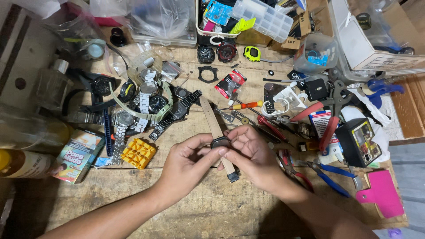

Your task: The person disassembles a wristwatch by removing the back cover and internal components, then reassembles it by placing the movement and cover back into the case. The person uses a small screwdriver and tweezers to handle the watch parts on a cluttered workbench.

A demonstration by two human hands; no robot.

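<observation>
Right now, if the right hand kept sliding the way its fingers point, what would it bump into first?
The right hand points up-left, fingers on the watch both hands hold. Past that, probably the dark metal-band watch in the pile, though depth is hard to judge.

Your worn wooden worktop (208,212) carries a heap of wristwatches (146,104), a yellow block (138,153), a small screwdriver (245,106), blue-handled pliers (330,177) and a pink card (381,194).
</observation>
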